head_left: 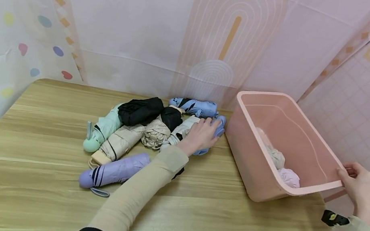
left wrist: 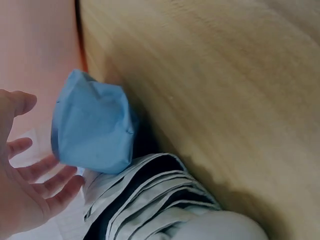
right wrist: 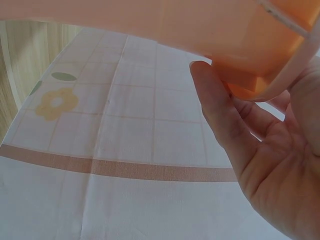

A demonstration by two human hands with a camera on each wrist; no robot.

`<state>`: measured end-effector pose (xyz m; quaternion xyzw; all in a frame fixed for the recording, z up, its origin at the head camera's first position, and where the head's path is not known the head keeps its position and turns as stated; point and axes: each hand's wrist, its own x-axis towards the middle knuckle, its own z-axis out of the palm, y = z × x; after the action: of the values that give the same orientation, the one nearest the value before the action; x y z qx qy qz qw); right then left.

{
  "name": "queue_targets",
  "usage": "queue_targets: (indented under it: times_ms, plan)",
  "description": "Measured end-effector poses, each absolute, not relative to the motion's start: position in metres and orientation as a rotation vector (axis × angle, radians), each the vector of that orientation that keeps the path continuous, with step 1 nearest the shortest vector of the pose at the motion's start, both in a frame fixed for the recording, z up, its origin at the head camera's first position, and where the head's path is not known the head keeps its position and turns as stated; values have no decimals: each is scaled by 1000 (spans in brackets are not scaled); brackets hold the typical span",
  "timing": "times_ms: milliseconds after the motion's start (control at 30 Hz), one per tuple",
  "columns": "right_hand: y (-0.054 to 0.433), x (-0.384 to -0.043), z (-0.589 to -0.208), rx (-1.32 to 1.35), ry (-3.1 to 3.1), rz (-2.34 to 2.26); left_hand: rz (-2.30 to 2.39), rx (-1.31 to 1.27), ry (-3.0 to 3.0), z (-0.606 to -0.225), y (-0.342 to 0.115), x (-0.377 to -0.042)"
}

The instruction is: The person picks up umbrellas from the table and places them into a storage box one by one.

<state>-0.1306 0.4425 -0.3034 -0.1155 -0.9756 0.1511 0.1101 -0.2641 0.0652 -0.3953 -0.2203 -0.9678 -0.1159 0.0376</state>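
My left hand (head_left: 201, 136) reaches over a pile of folded umbrellas, nearest the blue umbrella (head_left: 220, 126) at its right end. In the left wrist view, its fingers (left wrist: 64, 192) are spread loosely beside the blue umbrella (left wrist: 95, 127), with a grey-white umbrella with dark folds (left wrist: 145, 192) alongside. The thumb stands apart from the blue fabric; whether a fingertip touches it I cannot tell. At the right, my right hand (head_left: 363, 192) grips the near right corner of a pink plastic bin's rim (head_left: 322, 185). The bin leans toward me. Inside lie a pale lilac bundle (head_left: 289, 177) and a beige one (head_left: 276, 157).
Left of the left hand lie a mint umbrella (head_left: 107, 127), a black one (head_left: 141, 111), a beige one (head_left: 122, 141) and a purple one (head_left: 120, 170). Another blue umbrella (head_left: 195, 106) lies at the table's back edge. Printed cloth (head_left: 141, 22) hangs behind the wooden table (head_left: 29, 187).
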Motion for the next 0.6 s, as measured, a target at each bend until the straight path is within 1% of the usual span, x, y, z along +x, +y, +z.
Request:
queue_targets:
  times_ms: [267, 600]
  plan:
    - [444, -131, -303, -356, -2866, 451, -300, -614, -3036, -402, 70, -264]
    - [444, -130, -304, -332, -2855, 463, -168, -620, -3055, -408, 76, -263]
